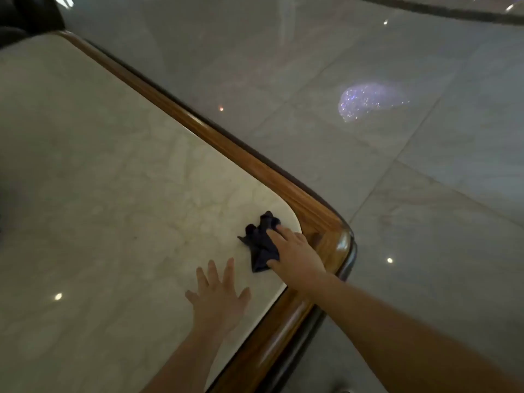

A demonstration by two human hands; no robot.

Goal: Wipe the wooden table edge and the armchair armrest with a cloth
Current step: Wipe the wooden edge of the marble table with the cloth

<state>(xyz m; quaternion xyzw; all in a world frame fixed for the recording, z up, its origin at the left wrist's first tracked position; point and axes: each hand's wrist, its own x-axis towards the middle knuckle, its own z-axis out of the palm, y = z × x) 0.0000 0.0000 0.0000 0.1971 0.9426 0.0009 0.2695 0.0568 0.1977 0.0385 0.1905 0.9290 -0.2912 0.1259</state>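
Note:
A dark blue cloth [259, 242] lies crumpled on the pale marble top near the table's rounded corner. My right hand [295, 252] rests on the cloth's right side, fingers and thumb closing around it. My left hand [218, 296] lies flat on the marble with fingers spread, a little below and left of the cloth, holding nothing. The wooden table edge [246, 163] is a glossy brown band that runs diagonally from the upper left to the corner, then back toward me along the near side. No armchair armrest can be made out clearly.
The marble table top [99, 180] fills the left half of the view. Glossy grey floor tiles [397, 180] with light reflections lie beyond the edge on the right. A dark shape, perhaps furniture [25, 15], sits at the upper left corner.

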